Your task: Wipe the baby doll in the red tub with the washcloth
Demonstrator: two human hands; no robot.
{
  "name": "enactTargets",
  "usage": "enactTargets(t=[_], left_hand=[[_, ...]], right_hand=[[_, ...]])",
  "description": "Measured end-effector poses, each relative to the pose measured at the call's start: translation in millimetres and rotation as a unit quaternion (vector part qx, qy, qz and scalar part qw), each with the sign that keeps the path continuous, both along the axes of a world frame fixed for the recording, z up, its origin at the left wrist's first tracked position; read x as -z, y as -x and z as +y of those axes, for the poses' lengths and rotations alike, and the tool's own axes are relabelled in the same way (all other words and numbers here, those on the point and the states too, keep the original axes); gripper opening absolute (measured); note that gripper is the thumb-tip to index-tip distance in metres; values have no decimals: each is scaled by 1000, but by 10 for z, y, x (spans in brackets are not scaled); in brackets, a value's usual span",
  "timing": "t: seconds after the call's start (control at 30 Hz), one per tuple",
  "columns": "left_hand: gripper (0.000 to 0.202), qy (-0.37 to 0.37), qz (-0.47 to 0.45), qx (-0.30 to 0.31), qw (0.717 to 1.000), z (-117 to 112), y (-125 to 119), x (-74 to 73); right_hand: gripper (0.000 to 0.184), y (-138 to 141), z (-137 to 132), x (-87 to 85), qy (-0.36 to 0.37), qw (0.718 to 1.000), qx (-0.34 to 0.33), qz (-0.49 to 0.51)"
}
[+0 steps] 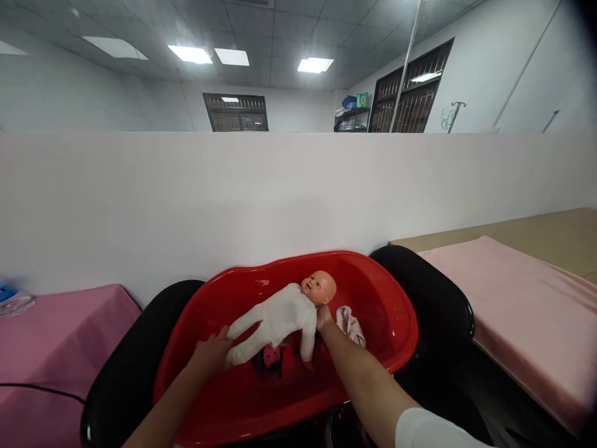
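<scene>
A baby doll (285, 311) with a white cloth body and a bare plastic head lies on its back in a red baby bathtub (205, 404), its head toward the right. My left hand (213, 353) grips it by the feet. Under its neck and shoulder is my right hand (324, 317), fingers mostly hidden behind the doll. A crumpled pink patterned cloth (351, 326) lies in the tub just right of that hand. Below the doll's legs, a small dark item with a pink face-like shape (272, 356) sits on the tub floor.
Black rounded side pieces (426, 298) flank the tub. On the left stands a pink-covered table (69, 336) with a blue-and-clear plastic item (13, 300) and a black cable. A pink pad (517, 311) lies at right. Close behind the tub rises a white partition (280, 193).
</scene>
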State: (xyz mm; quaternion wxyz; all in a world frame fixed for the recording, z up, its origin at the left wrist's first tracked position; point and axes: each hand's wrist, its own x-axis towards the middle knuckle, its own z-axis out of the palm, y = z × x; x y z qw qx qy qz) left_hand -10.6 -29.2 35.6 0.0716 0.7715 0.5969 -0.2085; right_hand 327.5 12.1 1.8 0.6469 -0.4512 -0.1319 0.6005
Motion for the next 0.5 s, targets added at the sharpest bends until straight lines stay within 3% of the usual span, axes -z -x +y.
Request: enactTargets(t=[0.17, 0.33, 0.43, 0.5], left_hand=[[64, -63, 23, 12, 998, -177, -38, -395], [49, -138, 13, 53, 989, -405, -275, -862], [46, -153, -1, 71, 986, -577, -536, -1174], [45, -169, -28, 85, 982, -692, -754, -1364]], right_hand=[[28, -123, 171, -234, -63, 988, -63, 126], [24, -396, 161, -674, -117, 974, -87, 176], [33, -703, 63, -1026, -189, 961, -48, 198], [35, -994, -29, -1252, -256, 945, 13, 206]])
